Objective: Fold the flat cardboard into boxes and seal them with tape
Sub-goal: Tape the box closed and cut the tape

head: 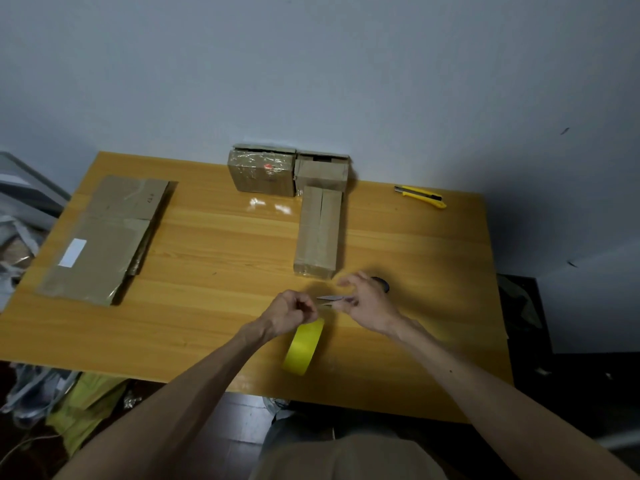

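Right hand [367, 303]: thumb and lower fingers pinch small scissors [329, 299], upper fingers raised and loosely curled; the blades point left toward the left hand [294, 311], tips just short of its knuckles. Left hand: fingers curled tight into the palm, held directly over the tape roll [304, 346]; whether they pinch anything cannot be told. Tape roll: yellow, standing on its edge and tilted, near the front edge of the table [207, 237] at about mid-width, its upper rim touching or just under the left hand. A dark round object [381, 284] lies just behind the right hand and is mostly hidden by it. Long box [318, 233]: closed, centre seam on top, lying lengthwise from just beyond the hands toward the back edge. Its far end meets a plain box [322, 173] at the back edge against the wall [311, 64]. A wrapped box [263, 176], covered in glossy clear film, stands touching the plain box on its left. Flat cardboard [104, 237]: stacked sheets lying along the left edge, well apart from the hands, with a white label [72, 252] on the top sheet near its front end. Knife [420, 196]: yellow and black, lying near the back right corner, well apart from the boxes
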